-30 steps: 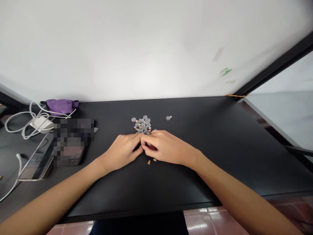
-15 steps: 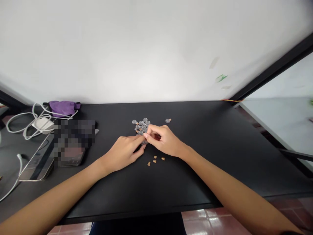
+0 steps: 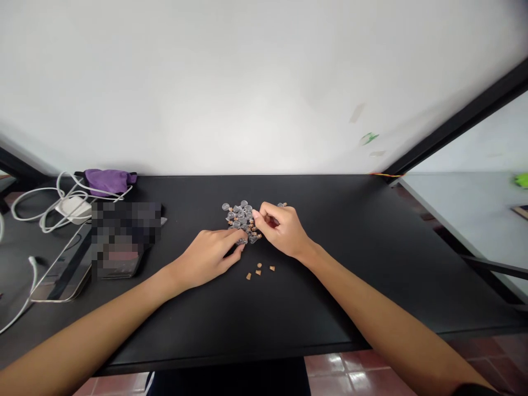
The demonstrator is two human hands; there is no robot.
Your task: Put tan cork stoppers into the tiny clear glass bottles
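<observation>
Several tiny clear glass bottles (image 3: 236, 215) with cork stoppers lie heaped in the middle of the black table. My left hand (image 3: 208, 254) is at the near edge of the heap, thumb and forefinger closed on a small glass bottle (image 3: 242, 241). Just right of the heap, my right hand (image 3: 282, 231) is closed in a pinch; whatever lies between its fingertips is too small or hidden to make out. Nearer to me, several loose corks (image 3: 258, 273) are scattered. Another little bottle (image 3: 281, 205) is partly hidden behind my right hand.
At the left are a phone (image 3: 61, 275), a coiled white cable (image 3: 53, 217) with its charger (image 3: 73, 209), a blurred-out dark object (image 3: 126, 231) and a purple cloth pouch (image 3: 108, 181). A white wall (image 3: 247, 88) stands behind the black table (image 3: 350, 286).
My right hand has moved slightly up and right, away from my left fingertips, uncovering corked bottles at the heap's right side. My left hand stays nearly in place.
</observation>
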